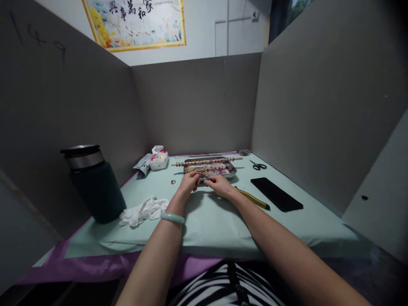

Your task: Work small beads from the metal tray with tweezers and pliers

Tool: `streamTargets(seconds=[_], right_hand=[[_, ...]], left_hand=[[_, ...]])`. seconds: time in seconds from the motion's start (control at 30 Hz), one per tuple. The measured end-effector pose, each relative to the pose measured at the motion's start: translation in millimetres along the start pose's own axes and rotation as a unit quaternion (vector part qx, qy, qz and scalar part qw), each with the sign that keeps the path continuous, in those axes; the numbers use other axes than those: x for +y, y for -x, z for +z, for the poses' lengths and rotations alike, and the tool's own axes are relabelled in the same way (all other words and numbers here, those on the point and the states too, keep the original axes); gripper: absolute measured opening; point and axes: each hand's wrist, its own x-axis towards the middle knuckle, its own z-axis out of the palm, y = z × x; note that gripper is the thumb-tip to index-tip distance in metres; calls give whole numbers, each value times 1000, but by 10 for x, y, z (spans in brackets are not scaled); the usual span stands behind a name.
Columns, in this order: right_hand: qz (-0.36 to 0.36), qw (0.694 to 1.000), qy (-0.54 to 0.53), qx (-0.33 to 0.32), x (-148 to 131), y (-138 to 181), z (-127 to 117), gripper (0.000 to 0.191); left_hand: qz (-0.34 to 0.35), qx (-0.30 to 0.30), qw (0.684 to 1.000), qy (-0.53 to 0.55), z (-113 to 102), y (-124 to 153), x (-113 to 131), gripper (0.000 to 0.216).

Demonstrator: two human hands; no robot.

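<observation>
Both hands meet at the front edge of a metal tray (234, 173) that holds small beads in gold, red and pink. My left hand (190, 182), with a pale green bangle (172, 218) on its wrist, is closed in a pinch; what sits between its fingertips is too small to make out. In my right hand (219, 185) is a thin pair of tweezers (205, 175), its tip pointing at the left fingers. Across the back of the tray lies a wooden stick (207, 161) with several beaded rings on it. One beaded ring (173, 182) lies left of my left hand.
Yellow-handled pliers (253, 198) lie beside my right forearm, with a black phone (276, 194) and scissors (258, 165) further right. At left stand a dark green bottle (97, 187), a crumpled white cloth (144, 211) and a tissue pack (159, 159). Grey partitions (197, 106) enclose the table.
</observation>
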Motion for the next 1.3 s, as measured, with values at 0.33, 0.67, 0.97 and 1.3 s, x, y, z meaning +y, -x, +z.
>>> streamTargets(seconds=[0.33, 0.67, 0.97, 1.3], right_hand=[[16, 999, -25, -19, -7, 5, -10, 26], [9, 1000, 21, -4, -29, 13, -7, 30], [4, 975, 216, 54, -10, 69, 12, 30], [-17, 971, 229, 59, -53, 100, 21, 29]], left_hand=[[56, 31, 988, -144, 6, -2, -12, 18], [82, 51, 975, -202, -2, -12, -30, 21], [122, 94, 977, -145, -33, -47, -34, 26], [56, 139, 987, 65, -111, -27, -2, 16]])
